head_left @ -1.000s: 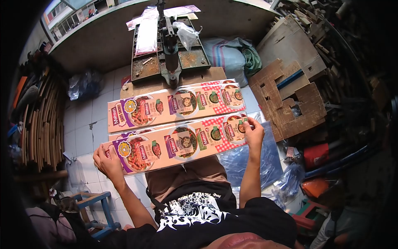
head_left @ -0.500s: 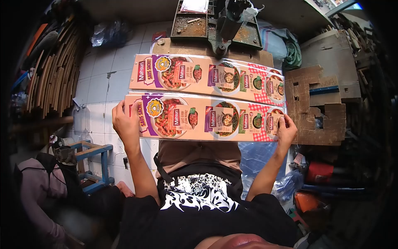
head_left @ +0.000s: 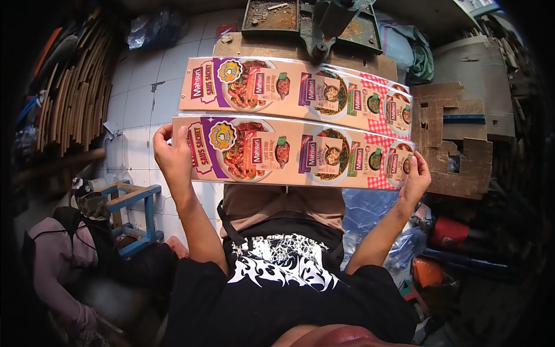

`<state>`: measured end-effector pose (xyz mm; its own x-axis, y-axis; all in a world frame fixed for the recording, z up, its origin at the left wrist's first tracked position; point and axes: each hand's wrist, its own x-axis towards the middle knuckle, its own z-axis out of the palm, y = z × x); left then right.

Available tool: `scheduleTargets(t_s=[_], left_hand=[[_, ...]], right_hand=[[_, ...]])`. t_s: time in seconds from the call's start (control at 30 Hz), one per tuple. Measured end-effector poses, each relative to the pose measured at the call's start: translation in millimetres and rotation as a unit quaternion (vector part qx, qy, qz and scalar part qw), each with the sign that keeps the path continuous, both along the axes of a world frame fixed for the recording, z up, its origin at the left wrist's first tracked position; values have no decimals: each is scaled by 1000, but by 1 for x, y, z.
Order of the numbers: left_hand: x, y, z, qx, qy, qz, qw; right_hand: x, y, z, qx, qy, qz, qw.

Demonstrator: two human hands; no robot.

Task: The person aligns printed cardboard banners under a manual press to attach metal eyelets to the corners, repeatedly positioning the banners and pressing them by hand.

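Note:
A long printed panel (head_left: pixel 295 153) with food pictures and the words "Mahsuri" and "Saus Sachet" lies level in front of my body. My left hand (head_left: pixel 174 159) grips its left end, thumb on top and fingers underneath. At the other end my right hand (head_left: pixel 417 173) pinches the lower right corner between thumb and fingers. Just beyond it lies a matching panel (head_left: pixel 298 87), along the far edge of the held one. What lies beneath either panel is mostly hidden.
A dark metal machine with trays (head_left: pixel 319 43) stands beyond the panels on a wooden board (head_left: pixel 274 49). Cut brown boards (head_left: pixel 471 150) lie at the right. A blue-framed stool (head_left: pixel 136 202) and another person's sleeve (head_left: pixel 55 260) are at lower left. Clear plastic sheeting (head_left: pixel 370 220) lies below.
The view has shifted, so the machine and panels sit higher in it. Both panels slant down a little more towards the right. My hands keep their hold on the nearer panel's ends.

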<state>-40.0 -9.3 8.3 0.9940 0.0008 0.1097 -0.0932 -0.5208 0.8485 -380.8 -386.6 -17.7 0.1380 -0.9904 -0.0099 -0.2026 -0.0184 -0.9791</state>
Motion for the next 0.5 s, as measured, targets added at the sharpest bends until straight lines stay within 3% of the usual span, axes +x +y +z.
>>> scheduleTargets(t_s=[0.2,0.3,0.5], left_hand=[[-2,-1,13,-8,-17,2,1000],[-2,-3,15,-132,-30,-9,991],[-6,2,38,-165,2,-30,986]], right_hand=[[-12,-18,-13,-1,-61,3,998],[-10,-16,-6,24,-78,13,997],[-4,-10,2,25,-102,31,994]])
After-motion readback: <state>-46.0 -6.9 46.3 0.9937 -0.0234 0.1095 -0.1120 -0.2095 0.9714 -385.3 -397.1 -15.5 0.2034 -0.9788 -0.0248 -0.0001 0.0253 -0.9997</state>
